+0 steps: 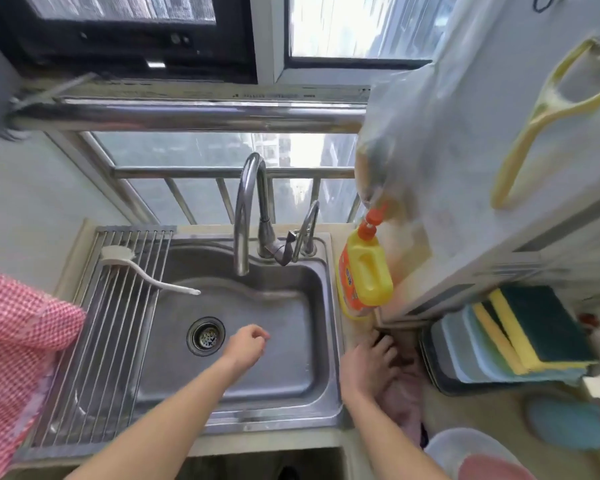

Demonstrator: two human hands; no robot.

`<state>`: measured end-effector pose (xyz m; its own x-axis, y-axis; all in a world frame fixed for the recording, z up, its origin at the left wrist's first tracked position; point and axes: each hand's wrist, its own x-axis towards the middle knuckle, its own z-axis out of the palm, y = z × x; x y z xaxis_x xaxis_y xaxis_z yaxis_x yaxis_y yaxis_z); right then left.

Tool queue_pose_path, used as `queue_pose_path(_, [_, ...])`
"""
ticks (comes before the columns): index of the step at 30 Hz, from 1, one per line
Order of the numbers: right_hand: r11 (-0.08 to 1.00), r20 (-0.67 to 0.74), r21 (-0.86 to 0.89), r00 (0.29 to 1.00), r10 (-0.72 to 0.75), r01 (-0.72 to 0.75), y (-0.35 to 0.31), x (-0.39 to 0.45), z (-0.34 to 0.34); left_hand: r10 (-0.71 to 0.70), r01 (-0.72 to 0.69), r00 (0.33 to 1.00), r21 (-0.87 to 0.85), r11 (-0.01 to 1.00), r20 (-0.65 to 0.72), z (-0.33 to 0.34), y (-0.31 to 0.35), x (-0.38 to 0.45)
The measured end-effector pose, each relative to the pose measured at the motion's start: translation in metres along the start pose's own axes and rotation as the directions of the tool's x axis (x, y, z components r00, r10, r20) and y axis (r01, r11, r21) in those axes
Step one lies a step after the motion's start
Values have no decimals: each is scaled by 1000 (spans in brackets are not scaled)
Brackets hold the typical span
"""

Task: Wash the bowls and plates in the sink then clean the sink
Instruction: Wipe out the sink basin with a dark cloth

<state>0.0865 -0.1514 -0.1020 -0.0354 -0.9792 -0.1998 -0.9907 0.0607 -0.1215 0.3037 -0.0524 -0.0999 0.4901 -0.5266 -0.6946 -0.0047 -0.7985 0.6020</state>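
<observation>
Left hand: I hold my left hand over the basin of the steel sink, just right of the drain strainer, fingers loosely curled and grasping nothing that I can see.
Right hand: my right hand rests on a pinkish cloth on the counter beside the sink's right rim, fingers spread over it; likely I am picking it up to wipe the basin.
Sink contents: no bowls or plates lie in the basin; only a film of water shows. I judge the washing done and the sink cleaning next.
Rack: a roll-up drying rack covers the sink's left part, and a white dish brush lies across it with its handle reaching over the basin.
Faucet: the gooseneck faucet stands behind the basin; no stream is visible.
Detergent: a yellow bottle with an orange cap stands by the right rim, within reach.
Sponges: a dark tray holds stacked sponges, yellow and green on top.
Plates: blurred round dishes sit at the lower right, apart from the sink.
</observation>
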Motion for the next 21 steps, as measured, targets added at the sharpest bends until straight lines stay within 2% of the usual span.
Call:
queue_pose_path(3, [989,65,44,988,-141,138,-13,-10,-3,-11,13,999,-50,999,50,0,11,-4])
queue_pose_path(5, [976,62,67,975,-212,208,-21,-21,-9,-8,13,996,-51,999,89,-5,18,-7])
queue_pose_path(7, [965,-17,64,967,-254,254,-30,-27,-23,4,2,993,-50,999,122,-17,25,-10])
queue_pose_path(9, [936,-146,47,930,-338,348,-41,-25,-39,17,-12,993,-46,999,117,-33,30,-10])
queue_pose_path(11, [873,-226,8,852,-473,487,-55,-17,-58,26,-22,997,-45,999,71,-51,32,-6])
queue_pose_path(13, [795,-246,-71,762,-600,603,-67,-7,-78,40,-40,999,-35,999,1,-69,36,-3])
queue_pose_path(16, [707,-268,-107,665,-697,699,-84,9,-105,75,-74,992,14,997,-104,-94,48,-5])
queue_pose_path(18, [659,-264,-39,628,-732,751,-96,16,-118,78,-79,987,2,997,-144,-110,51,-6])
queue_pose_path(21, [634,-170,44,631,-757,772,-127,13,-125,58,-62,983,-16,998,-175,-136,46,0])
